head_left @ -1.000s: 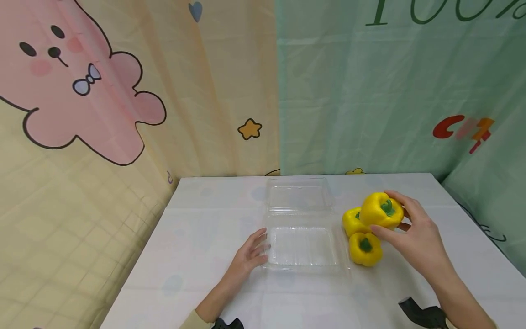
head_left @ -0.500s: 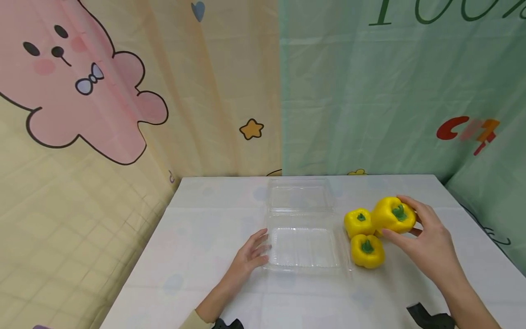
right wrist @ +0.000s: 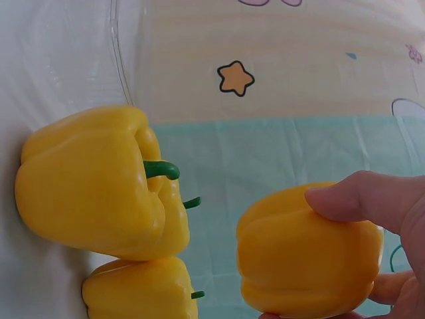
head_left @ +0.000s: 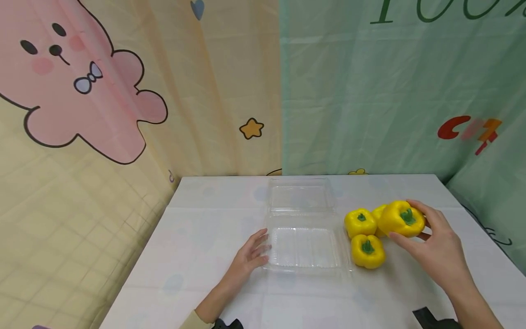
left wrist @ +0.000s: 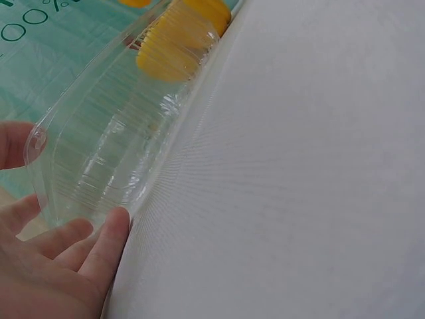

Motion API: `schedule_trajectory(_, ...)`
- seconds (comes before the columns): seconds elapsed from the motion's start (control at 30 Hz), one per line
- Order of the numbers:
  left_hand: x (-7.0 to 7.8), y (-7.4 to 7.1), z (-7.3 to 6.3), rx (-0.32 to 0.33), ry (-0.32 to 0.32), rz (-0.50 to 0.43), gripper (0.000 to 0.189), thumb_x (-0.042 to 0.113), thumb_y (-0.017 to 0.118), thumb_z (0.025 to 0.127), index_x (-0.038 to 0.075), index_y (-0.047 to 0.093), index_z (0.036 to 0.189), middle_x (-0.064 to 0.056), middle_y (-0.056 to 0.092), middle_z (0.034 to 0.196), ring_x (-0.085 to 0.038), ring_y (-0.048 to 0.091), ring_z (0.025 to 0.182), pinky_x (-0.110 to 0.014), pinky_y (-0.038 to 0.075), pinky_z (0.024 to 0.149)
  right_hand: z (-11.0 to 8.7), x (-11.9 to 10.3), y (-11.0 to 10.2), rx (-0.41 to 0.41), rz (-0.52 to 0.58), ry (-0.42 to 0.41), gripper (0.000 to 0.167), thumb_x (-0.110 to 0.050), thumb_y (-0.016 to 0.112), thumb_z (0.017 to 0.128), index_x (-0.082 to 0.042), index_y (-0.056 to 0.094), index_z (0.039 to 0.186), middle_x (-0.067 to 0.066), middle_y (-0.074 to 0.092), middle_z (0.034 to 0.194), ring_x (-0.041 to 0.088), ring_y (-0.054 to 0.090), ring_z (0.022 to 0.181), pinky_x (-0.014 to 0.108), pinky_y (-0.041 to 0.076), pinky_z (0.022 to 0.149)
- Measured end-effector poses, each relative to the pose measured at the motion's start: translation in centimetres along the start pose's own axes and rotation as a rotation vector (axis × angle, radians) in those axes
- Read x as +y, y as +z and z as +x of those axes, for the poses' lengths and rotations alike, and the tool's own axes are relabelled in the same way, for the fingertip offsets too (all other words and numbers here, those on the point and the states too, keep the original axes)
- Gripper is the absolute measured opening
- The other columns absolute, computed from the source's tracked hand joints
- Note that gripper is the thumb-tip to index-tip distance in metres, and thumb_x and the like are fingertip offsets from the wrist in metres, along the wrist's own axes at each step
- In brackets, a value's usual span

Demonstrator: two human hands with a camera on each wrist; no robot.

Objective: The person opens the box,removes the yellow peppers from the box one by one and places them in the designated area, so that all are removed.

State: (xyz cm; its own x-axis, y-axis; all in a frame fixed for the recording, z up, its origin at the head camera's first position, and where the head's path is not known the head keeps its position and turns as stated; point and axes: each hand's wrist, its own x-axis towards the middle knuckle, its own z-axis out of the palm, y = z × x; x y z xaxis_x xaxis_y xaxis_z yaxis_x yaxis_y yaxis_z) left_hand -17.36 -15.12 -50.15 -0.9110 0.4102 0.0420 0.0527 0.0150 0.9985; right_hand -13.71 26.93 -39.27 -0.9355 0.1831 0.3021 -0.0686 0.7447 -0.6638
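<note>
My right hand holds a yellow bell pepper by its sides, raised off the table, its green stem facing me. In the right wrist view the thumb presses on this held pepper. Three more yellow peppers stand close together on the table: one in front, one at the left, one behind, partly hidden by the held pepper. A clear plastic clamshell box lies opened out beside them. With fingers extended, my left hand touches the box's left side; its fingertips rest against the wall.
The box's lid lies flat towards the back edge of the white table. Printed curtains hang behind the table. A black wrist mount shows at the right forearm.
My right hand has moved right and slightly down with the held pepper, away from the others. More of the left and rear peppers is uncovered. My left hand and the box stay put.
</note>
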Motion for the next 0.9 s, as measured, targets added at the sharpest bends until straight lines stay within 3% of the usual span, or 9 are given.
schedule_trajectory(0.07, 0.0, 0.0, 0.0, 0.004, -0.001, 0.002, 0.069, 0.006, 0.057, 0.099, 0.011, 0.025, 0.159, -0.020, 0.028, 0.161, -0.040, 0.037, 0.142, -0.051, 0.037, 0.112, -0.1, 0.1, 0.0, 0.002, -0.012, 0.017, 0.092, -0.036, 0.083, 0.084, -0.013, 0.034, 0.157, 0.024, 0.040, 0.146, 0.043, 0.043, 0.120, 0.008, 0.042, 0.068)
schedule_trajectory(0.17, -0.1, -0.1, 0.1, 0.008, -0.001, 0.003, 0.069, 0.006, 0.057, 0.099, 0.012, 0.025, 0.159, -0.019, 0.028, 0.161, -0.039, 0.038, 0.142, -0.052, 0.036, 0.112, -0.1, 0.4, 0.1, 0.001, -0.030, 0.050, 0.092, -0.037, 0.082, 0.084, -0.012, 0.032, 0.157, 0.025, 0.038, 0.147, 0.045, 0.042, 0.120, 0.033, 0.057, 0.081)
schedule_trajectory(0.27, -0.1, -0.1, 0.1, 0.011, -0.005, 0.004, 0.069, 0.006, 0.057, 0.098, 0.013, 0.026, 0.159, -0.018, 0.028, 0.161, -0.038, 0.038, 0.142, -0.052, 0.036, 0.112, -0.2, 0.7, 0.1, -0.006, -0.038, 0.077, 0.093, -0.038, 0.082, 0.085, -0.011, 0.031, 0.158, 0.026, 0.036, 0.148, 0.045, 0.042, 0.120, 0.060, 0.051, 0.083)
schedule_trajectory(0.33, -0.1, -0.1, 0.0, 0.009, -0.006, 0.003, 0.069, 0.006, 0.057, 0.099, 0.013, 0.026, 0.159, -0.018, 0.028, 0.161, -0.038, 0.038, 0.142, -0.052, 0.037, 0.112, -0.2, 1.0, 0.0, -0.014, -0.031, 0.091, 0.093, -0.039, 0.081, 0.085, -0.011, 0.030, 0.158, 0.026, 0.035, 0.149, 0.046, 0.041, 0.120, 0.060, 0.051, 0.083)
schedule_trajectory(0.47, -0.1, 0.0, 0.0, 0.001, -0.001, 0.002, 0.069, 0.006, 0.057, 0.099, 0.012, 0.025, 0.159, -0.019, 0.028, 0.161, -0.039, 0.037, 0.142, -0.050, 0.039, 0.111, -0.4, 1.7, -0.3, -0.029, -0.029, 0.110, 0.095, -0.042, 0.081, 0.085, -0.012, 0.029, 0.158, 0.027, 0.034, 0.148, 0.048, 0.042, 0.119, 0.035, 0.059, 0.074)
schedule_trajectory(0.57, 0.0, 0.0, -0.1, -0.004, 0.003, 0.000, 0.068, 0.005, 0.056, 0.099, 0.011, 0.025, 0.159, -0.020, 0.027, 0.161, -0.040, 0.036, 0.142, -0.050, 0.038, 0.111, -0.6, 2.0, -0.5, -0.035, -0.034, 0.126, 0.096, -0.044, 0.080, 0.085, -0.011, 0.028, 0.159, 0.029, 0.034, 0.148, 0.048, 0.041, 0.118, 0.019, 0.055, 0.065)
schedule_trajectory(0.67, 0.1, 0.0, -0.2, -0.007, 0.007, -0.002, 0.068, 0.004, 0.055, 0.099, 0.010, 0.025, 0.159, -0.020, 0.027, 0.161, -0.040, 0.036, 0.142, -0.050, 0.038, 0.111, -0.7, 2.4, -0.5, -0.038, -0.039, 0.137, 0.096, -0.044, 0.080, 0.085, -0.009, 0.028, 0.158, 0.031, 0.034, 0.146, 0.049, 0.041, 0.116, 0.015, 0.051, 0.062)
schedule_trajectory(0.8, 0.1, 0.1, -0.1, -0.003, 0.007, -0.001, 0.068, 0.003, 0.055, 0.099, 0.010, 0.025, 0.159, -0.020, 0.027, 0.161, -0.040, 0.037, 0.142, -0.051, 0.038, 0.111, -0.8, 2.7, -0.3, -0.044, -0.050, 0.157, 0.098, -0.045, 0.080, 0.085, -0.008, 0.027, 0.158, 0.033, 0.033, 0.143, 0.049, 0.041, 0.114, 0.040, 0.058, 0.077)
schedule_trajectory(0.9, 0.0, 0.0, 0.0, 0.001, -0.003, 0.005, 0.068, 0.005, 0.056, 0.099, 0.011, 0.025, 0.159, -0.019, 0.028, 0.161, -0.038, 0.038, 0.142, -0.051, 0.038, 0.112, -0.8, 3.1, -0.1, -0.053, -0.055, 0.175, 0.101, -0.047, 0.080, 0.084, -0.008, 0.025, 0.159, 0.035, 0.032, 0.142, 0.050, 0.041, 0.113, 0.063, 0.050, 0.082)
